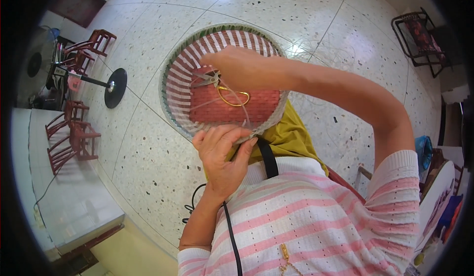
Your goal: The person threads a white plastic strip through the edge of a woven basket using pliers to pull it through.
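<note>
Speckled floor [158,177], fan [94,80] left of frame — basket [178,78] upper centre, scissors [210,80] inside — left hand [222,160] pinching basket's lower rim; right hand [239,68], grip unclear.

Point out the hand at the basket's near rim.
The left hand, which pinches the basket there; the right hand is over its interior.

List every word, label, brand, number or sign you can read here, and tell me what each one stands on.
No text can be read in this picture.
Panel on the post of the standing fan: small marks, too small to read.
Basket: no lettering seen.
Metal tool in the basket: none can be made out.
Shirt: pink and white stripes, no lettering seen.
</note>
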`<state>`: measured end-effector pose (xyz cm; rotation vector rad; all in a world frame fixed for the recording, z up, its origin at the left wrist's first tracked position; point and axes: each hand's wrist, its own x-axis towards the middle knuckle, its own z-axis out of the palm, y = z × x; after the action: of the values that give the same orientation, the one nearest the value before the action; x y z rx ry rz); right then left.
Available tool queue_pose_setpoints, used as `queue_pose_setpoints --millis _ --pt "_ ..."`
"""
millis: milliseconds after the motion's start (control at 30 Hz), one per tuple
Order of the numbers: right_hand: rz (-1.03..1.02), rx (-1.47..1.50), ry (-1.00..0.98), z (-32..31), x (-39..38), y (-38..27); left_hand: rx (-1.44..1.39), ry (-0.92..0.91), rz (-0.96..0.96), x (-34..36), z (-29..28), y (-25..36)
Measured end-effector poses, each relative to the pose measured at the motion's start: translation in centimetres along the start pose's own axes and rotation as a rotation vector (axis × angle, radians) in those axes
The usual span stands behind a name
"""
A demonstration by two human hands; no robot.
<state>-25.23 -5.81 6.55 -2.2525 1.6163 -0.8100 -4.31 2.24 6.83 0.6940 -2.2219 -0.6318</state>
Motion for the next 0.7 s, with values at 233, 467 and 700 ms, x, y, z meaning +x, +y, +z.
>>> queue_pose_setpoints --millis 233,467,700 --pt "-0.143 0.167 0.372 -3.8 -11.1 -6.9 0.002 -0.004 0.001 0.1 -0.8 -0.5" --pt "-0.146 0.025 0.524 2.5 -15.4 -6.3 -0.025 -0.026 0.043 0.1 -0.7 -0.9" --pt "-0.21 -0.11 0.648 3.5 -15.3 -6.3 -0.019 -0.044 0.017 0.3 -0.6 -0.6"
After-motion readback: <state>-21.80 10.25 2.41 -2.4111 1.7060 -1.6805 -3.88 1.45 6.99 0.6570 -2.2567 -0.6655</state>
